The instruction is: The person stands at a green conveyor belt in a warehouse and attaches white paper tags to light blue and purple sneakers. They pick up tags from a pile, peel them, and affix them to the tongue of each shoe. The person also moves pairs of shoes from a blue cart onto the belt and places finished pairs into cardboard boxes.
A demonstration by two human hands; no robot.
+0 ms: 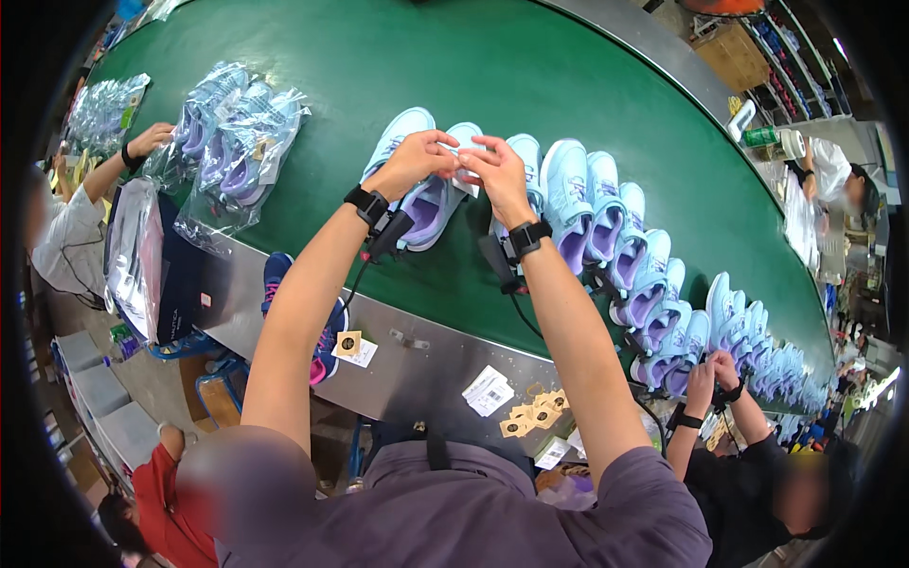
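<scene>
Fingers (445, 151): both hands pinch a small white tag (467, 150) | left hand (417, 159), right hand (497, 170) meet at upper centre | tag above pale blue shoe (431, 204) on green belt (492, 66).

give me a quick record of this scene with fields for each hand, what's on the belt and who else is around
left hand: left hand raised over the green conveyor belt, fingers pinching a small white tag
right hand: right hand meets the left at the same tag, its grip closed on it
below hands: pair of light blue shoes with purple lining
belt right: row of matching shoes curving away
belt left: bagged shoes in clear plastic
belt edge: paper tags on the metal ledge
others: co-worker's hands at right; another person's hand at left
</scene>
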